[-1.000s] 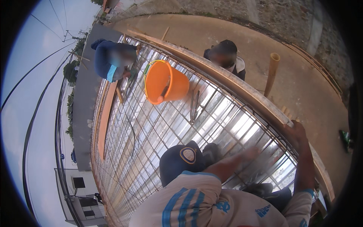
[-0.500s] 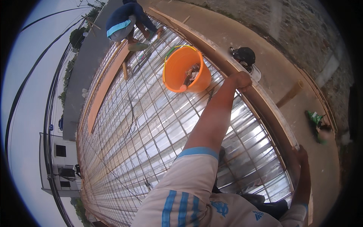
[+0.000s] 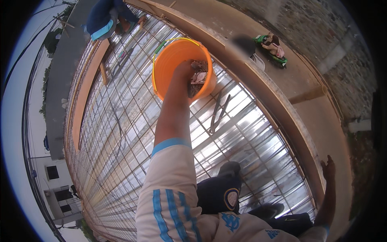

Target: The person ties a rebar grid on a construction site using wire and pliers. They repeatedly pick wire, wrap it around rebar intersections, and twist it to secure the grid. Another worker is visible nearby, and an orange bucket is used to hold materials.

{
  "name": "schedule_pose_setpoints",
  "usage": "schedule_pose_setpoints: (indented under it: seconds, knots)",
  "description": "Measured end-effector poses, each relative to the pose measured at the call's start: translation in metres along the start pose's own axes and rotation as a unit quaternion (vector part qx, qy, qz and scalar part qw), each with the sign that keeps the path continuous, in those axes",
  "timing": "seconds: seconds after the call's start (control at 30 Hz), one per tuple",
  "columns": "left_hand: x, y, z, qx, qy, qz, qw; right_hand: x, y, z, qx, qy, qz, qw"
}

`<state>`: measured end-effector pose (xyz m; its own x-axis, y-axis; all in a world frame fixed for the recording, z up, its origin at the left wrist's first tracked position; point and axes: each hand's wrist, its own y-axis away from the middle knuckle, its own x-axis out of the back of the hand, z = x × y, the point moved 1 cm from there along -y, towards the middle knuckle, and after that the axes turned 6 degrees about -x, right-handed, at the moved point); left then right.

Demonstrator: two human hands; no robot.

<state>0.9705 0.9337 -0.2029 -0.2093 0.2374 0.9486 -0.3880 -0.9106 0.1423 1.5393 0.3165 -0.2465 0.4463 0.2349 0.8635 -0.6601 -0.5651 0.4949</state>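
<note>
An orange bucket [image 3: 163,76] with a yellow-and-green handle stands tilted on a grid of steel bars [image 3: 137,121]. My left hand [image 3: 184,70] reaches inside it, at the grey and brown bits [image 3: 198,78] it contains; the fingers are mostly hidden, so any grip is unclear. Just below the bucket, pincers [image 3: 217,117] with spread handles lie on the bars. At the right, my right hand [image 3: 328,167] is open with fingers apart, beside the long board [image 3: 292,125] that edges the grid, seemingly off it.
Shiny corrugated sheets [image 3: 238,141] lie beneath the bars. A person [image 3: 100,22] crouches at the far left end, near a brown plank [image 3: 86,97]. Beyond the board are a person with a blurred head [image 3: 244,46] and someone on a green scooter [image 3: 276,60]. Cables [image 3: 28,121] hang at left.
My left hand has left the board's top edge and gone into the bucket. The right hand has lifted from the board. The green scooter now shows farther up the path.
</note>
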Motion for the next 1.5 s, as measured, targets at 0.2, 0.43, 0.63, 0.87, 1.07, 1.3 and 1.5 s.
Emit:
schedule_pose_setpoints:
  seconds: [0.2,0.43,0.63,0.87,1.07,1.3,1.5]
  knots:
    - [-0.047,-0.037,-0.016,-0.024,-0.088,-0.031,0.995,-0.013,0.027,-0.030,0.070,-0.007,0.023,0.997]
    - [-0.053,-0.047,-0.042,0.027,-0.023,0.000,0.999,-0.007,0.034,-0.047,0.081,-0.014,0.005,0.997]
    - [0.035,-0.014,0.005,0.023,0.072,0.195,0.978,0.038,0.035,-0.128,0.143,-0.060,0.052,0.987]
    - [0.035,0.103,0.183,-0.175,0.309,0.132,0.925,0.064,0.037,-0.364,0.131,-0.494,-0.319,0.798]
    - [-0.073,0.134,0.252,-0.252,0.391,0.086,0.881,0.038,-0.009,-0.431,0.085,-0.693,-0.412,0.586]
    - [-0.146,0.122,0.211,-0.209,0.174,0.050,0.961,0.021,-0.069,-0.405,0.022,-0.634,-0.209,0.744]
    - [-0.220,0.111,0.154,-0.086,0.005,-0.117,0.989,0.016,-0.123,-0.420,0.027,-0.597,-0.137,0.790]
